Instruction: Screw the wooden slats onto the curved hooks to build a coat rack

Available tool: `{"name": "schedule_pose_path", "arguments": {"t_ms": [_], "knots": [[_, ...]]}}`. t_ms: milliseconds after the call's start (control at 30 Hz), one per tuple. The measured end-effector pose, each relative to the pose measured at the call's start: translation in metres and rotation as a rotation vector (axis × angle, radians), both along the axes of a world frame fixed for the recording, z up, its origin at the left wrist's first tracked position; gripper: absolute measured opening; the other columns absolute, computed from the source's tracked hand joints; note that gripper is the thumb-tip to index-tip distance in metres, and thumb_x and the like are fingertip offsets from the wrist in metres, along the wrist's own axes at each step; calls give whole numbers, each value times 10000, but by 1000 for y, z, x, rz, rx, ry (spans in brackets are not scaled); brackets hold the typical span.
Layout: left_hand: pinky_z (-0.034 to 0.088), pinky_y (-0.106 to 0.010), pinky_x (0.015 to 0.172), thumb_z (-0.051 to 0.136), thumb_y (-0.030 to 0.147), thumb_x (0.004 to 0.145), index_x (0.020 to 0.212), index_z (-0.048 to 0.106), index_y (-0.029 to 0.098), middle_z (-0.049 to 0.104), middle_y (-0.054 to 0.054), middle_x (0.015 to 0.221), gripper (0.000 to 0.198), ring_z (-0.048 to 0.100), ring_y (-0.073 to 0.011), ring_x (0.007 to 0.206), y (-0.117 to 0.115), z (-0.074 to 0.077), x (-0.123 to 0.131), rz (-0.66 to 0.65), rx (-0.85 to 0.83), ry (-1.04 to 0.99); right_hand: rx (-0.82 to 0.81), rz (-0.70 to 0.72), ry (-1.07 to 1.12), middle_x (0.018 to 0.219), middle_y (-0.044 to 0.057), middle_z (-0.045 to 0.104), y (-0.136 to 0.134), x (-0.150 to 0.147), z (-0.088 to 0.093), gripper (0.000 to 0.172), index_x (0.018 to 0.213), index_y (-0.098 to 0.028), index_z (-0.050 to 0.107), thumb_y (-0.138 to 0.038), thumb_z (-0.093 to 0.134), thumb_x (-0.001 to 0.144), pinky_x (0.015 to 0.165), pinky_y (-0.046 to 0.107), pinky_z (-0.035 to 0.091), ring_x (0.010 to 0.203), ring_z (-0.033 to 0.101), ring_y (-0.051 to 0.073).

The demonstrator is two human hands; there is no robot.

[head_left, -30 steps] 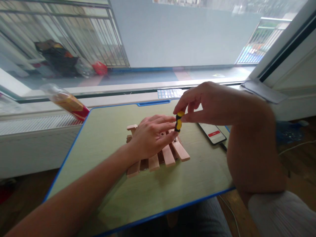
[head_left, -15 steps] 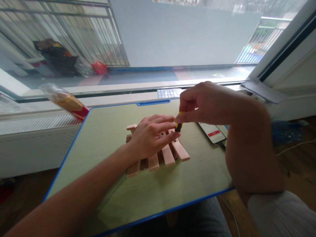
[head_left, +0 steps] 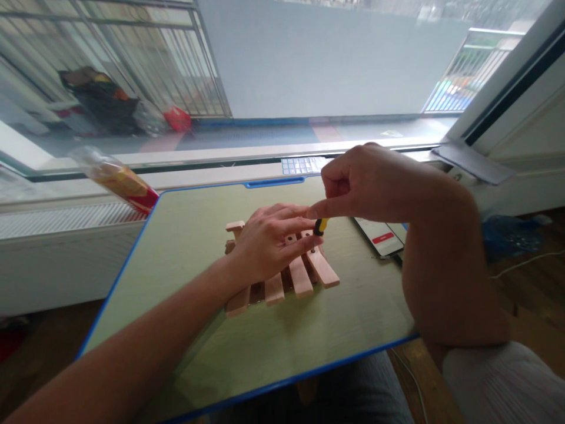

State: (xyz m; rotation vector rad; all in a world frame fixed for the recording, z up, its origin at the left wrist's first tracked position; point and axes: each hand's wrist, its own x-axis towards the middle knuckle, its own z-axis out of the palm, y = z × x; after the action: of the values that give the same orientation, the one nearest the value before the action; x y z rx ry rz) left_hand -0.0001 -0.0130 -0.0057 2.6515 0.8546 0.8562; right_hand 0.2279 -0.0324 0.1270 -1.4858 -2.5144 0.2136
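Observation:
On the small table lies what looks like a wooden xylophone (head_left: 301, 277), with pale bars side by side and dark holes or screw heads in some. My left hand (head_left: 269, 241) rests across its bars, palm down. Its thumb and index fingertips close around the lower black part of a short yellow-and-black screwdriver (head_left: 322, 225), which stands over the rightmost bar. From above, my right hand (head_left: 353, 182) pinches the screwdriver's handle, thumb stretched left and the other fingers curled. The screwdriver's tip is hidden, and my left hand covers much of the bars.
The table (head_left: 194, 347) has a blue rim. A phone (head_left: 380, 237) lies on its right side, under my right forearm. A bottle-like package (head_left: 119, 182) leans at the left by the radiator (head_left: 66, 229). A blister-like sheet (head_left: 302, 165) lies on the windowsill.
My right hand has twisted slightly at the screwdriver, its thumb shifting left and more of the yellow handle showing. My left hand and the xylophone stay in place.

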Motion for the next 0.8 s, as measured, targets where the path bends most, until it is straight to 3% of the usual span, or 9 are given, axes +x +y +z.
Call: {"name": "schedule_pose_path", "arguments": {"t_ms": [67,167,233,300,533,800], "knots": [[537,-462,1035,669,560,1045,1208,841,337,797,-38,1347,325,700,-275,1274,0,0,0,-5,2,-5,-20,26,6,654,-11,640,-1,4,1,379,743,-210,738,-565,803,858,589,335,348,628,523,133],[534,-473,1044,664,554,1050,1209,840,340,787,-35,1375,320,695,-276,1288,0,0,-1,-5,3,-1,-72,86,93,945,31,800,-3,13,4,352,1049,-237,826,-534,814,860,655,338,474,759,671,178],[531,-477,1052,660,549,1053,1209,838,344,779,-28,1394,313,691,-274,1298,0,0,-1,-6,-1,4,-123,126,154,1142,44,827,-5,18,6,394,1205,-275,818,-495,812,878,705,343,538,851,727,201],[528,-480,1064,656,545,1057,1212,835,346,768,-20,1419,310,685,-273,1311,0,1,-1,-12,-6,9,-166,164,171,1216,43,828,-7,20,8,372,1234,-298,821,-474,790,907,735,350,572,901,747,215],[532,-474,1065,642,548,1065,1199,838,333,766,-15,1424,321,685,-271,1313,0,2,-1,-9,-8,20,-158,244,155,1074,36,850,-6,13,9,266,1160,-244,861,-282,731,930,720,323,537,835,718,182],[521,-474,1090,611,540,1082,1212,832,319,754,-25,1445,339,671,-273,1342,-1,3,0,-1,3,43,-120,194,109,963,17,835,-5,9,8,203,1045,-236,858,-280,719,904,687,332,503,773,691,169]]}}
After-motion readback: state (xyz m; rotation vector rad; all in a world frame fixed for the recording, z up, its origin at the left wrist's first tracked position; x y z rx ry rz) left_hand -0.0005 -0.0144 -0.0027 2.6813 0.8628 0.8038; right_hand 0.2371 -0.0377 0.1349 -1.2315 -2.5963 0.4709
